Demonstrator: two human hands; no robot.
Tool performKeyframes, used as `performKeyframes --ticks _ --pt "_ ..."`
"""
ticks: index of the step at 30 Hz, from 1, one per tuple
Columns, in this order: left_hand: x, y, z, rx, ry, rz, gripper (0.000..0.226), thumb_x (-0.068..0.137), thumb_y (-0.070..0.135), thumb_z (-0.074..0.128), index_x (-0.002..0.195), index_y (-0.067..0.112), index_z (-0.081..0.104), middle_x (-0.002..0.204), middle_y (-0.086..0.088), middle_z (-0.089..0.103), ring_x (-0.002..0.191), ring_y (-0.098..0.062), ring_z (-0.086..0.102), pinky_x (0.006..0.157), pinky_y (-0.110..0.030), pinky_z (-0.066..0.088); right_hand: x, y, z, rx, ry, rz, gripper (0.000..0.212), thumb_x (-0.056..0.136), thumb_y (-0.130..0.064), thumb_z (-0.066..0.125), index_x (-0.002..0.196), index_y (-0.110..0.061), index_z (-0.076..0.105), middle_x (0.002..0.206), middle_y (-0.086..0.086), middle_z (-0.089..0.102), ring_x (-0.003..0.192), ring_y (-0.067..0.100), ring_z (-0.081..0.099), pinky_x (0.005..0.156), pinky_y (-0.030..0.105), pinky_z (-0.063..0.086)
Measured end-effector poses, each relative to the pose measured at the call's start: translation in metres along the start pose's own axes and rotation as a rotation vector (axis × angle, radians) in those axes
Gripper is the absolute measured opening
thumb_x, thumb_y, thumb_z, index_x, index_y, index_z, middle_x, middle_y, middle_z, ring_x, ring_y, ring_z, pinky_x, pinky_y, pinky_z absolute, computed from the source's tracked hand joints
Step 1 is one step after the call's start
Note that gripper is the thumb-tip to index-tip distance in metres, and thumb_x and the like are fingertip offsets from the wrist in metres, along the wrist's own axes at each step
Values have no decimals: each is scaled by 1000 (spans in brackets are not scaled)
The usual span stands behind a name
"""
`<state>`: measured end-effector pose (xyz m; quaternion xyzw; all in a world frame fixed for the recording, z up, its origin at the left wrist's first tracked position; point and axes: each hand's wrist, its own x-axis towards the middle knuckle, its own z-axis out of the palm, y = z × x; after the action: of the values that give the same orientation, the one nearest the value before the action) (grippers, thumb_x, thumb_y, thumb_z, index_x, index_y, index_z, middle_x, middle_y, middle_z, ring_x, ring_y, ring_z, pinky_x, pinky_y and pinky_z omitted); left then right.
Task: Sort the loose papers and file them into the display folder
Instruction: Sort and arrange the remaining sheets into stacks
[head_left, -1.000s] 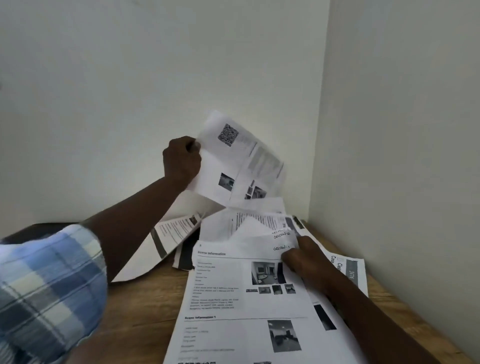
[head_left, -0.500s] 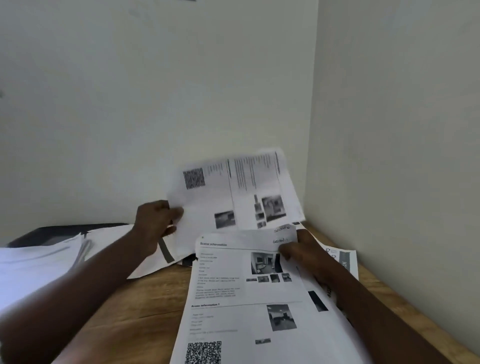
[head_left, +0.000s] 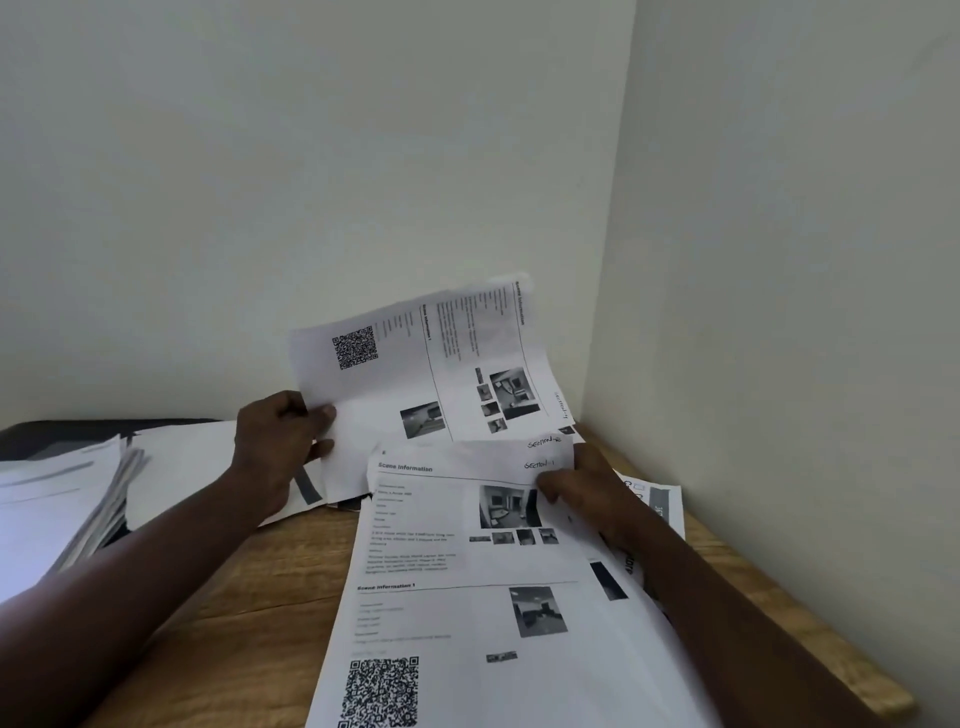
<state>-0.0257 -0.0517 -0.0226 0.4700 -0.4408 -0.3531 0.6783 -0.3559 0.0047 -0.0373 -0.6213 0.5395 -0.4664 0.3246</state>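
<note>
Nearest, the front stack (head_left: 467, 613) of printed sheets lies flat on the wooden table (head_left: 234, 597), w/ a QR code at the near end and a "Scene Information" heading at the far end. The right hand (head_left: 587, 491) sits at its far right corner, fingers curled over & pinching the corner by a handwritten "Section" note. How many sheets it has, can't tell. More loose sheets (head_left: 667, 496) poke out under that wrist, mostly covered by the arm.

A bit further off, the left hand (head_left: 275, 447) pinches the raised sheet (head_left: 431, 374) at its lower left edge. That sheet is off the table, tilted & turned sideways, its bottom edge dipping behind the front stack.

Handling, as I judge it: plain office paper, very light, floppy, creases easily, and the sheets slide on each other. A one-corner hold lets the pg sag & flap, so better to take it mid-edge or w/ both hands, esp. when feeding it into a sleeve.

Far left, the left pile (head_left: 62, 499) of sheets overlaps a dark flat thing (head_left: 67, 434) by the wall. It's prob. the display folder, but only a strip shows & the frame cuts it off, so not sure. Small print is unreadable, and the raised sheet's top edge is blurred.
</note>
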Motion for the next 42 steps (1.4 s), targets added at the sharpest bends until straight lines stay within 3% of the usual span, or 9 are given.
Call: performKeyframes --ticks 6,9,12,16,19,23,29,33,42 --pt "-1 2 0 -19 19 13 16 92 -1 73 80 6 64 81 -5 63 73 -17 62 53 -20 58 4 3 -2 24 -33 9 15 58 -18 59 65 -23 71 70 -3 70 67 17 64 67 32 48" --pt "0 1 0 -33 39 10 16 92 -1 73 80 7 65 80 -4 62 71 -15 60 52 -19 57 9 6 -5 53 -76 32 32 62 -23 65 89 -13 78 90 6 79 87 31 75 84 42 57" --pt "2 1 0 -62 51 3 13 93 -1 72 85 6 66 83 -3 63 73 -15 61 53 -18 58 10 8 -8 72 -116 10 33 76 -32 80 104 -14 79 101 5 80 96 28 76 93 46 58" --pt "4 -1 -2 -100 96 3 8 94 -1 70 101 0 66 89 -3 62 77 -15 62 55 -19 59 5 9 -10 132 -187 12 14 89 -11 78 103 -8 78 100 13 79 86 25 75 83 37 60" --pt "6 -2 -3 -128 130 -8 11 96 -2 68 106 -1 63 95 -4 60 81 -18 63 55 -21 60 3 11 -11 182 -223 -33 18 76 7 80 90 -5 80 94 25 74 82 26 66 77 34 51" --pt "7 -2 -4 -128 160 -10 8 95 -3 67 102 0 63 93 -3 60 81 -20 64 55 -21 60 2 9 -12 167 -236 -7 22 73 21 75 80 0 74 78 2 75 71 13 69 68 22 54" --pt "5 0 -4 -128 159 -32 7 96 -1 67 96 1 61 90 -2 57 78 -17 62 55 -21 61 3 10 -12 131 -226 -20 26 70 18 80 75 -8 76 83 0 77 78 14 70 73 22 54" --pt "2 1 0 -149 132 -51 8 97 -1 66 103 0 61 92 -3 59 80 -17 63 55 -21 60 4 11 -10 140 -214 -11 27 75 19 77 74 -8 72 72 -1 71 66 12 64 66 21 50" --pt "-10 5 6 -214 -117 -167 11 97 -1 65 107 4 68 94 -5 69 69 -14 67 65 -30 64 2 8 -9 259 -96 -19 19 75 15 76 78 -1 68 72 8 67 62 16 62 58 21 48"
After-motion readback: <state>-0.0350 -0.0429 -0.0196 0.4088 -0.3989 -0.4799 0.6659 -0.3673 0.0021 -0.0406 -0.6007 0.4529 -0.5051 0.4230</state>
